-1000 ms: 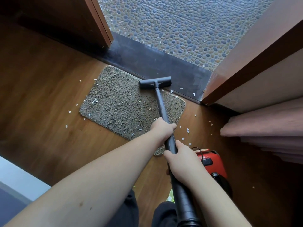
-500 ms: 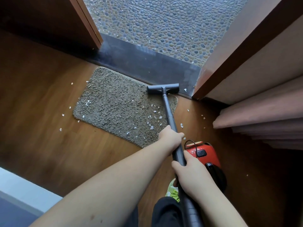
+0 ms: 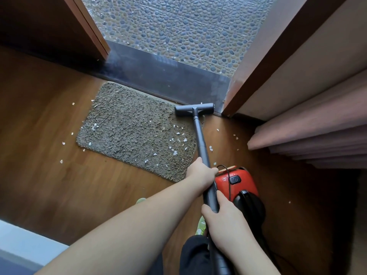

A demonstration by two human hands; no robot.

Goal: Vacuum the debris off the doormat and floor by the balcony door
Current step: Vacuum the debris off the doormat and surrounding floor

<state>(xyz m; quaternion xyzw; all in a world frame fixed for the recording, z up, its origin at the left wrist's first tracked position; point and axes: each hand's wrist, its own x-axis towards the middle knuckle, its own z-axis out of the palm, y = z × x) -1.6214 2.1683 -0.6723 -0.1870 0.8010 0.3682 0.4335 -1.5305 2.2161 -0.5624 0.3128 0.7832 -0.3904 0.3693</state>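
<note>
The left hand [image 3: 200, 172] grips the dark wand [image 3: 200, 139] of the vacuum, with its fingers curled round the tube just past the near right corner of the doormat [image 3: 129, 132]. The right hand [image 3: 224, 217] grips the same wand lower down, closer to the person's body, with the thumb on top of the tube. Both arms reach forward from the bottom of the view.

The wand runs up to the flat nozzle [image 3: 194, 109]. The nozzle sits at the far right corner of the doormat, close to the dark door sill [image 3: 158, 76]. Its left part lies on the mat and its right part reaches off the mat edge.

The doormat is grey-brown and shaggy. It lies on the brown wooden floor [image 3: 49, 175], with its far edge next to the sill. Small white bits of debris [image 3: 178, 139] lie on the right side of the mat, and a few near its left edge. More bits lie on the floor on both sides of the mat.

The red vacuum body [image 3: 236, 181] stands on the floor just right of the hands. Pink curtain folds [image 3: 309, 135] hang on the right. A pebble floor [image 3: 178, 26] shows past the sill.
</note>
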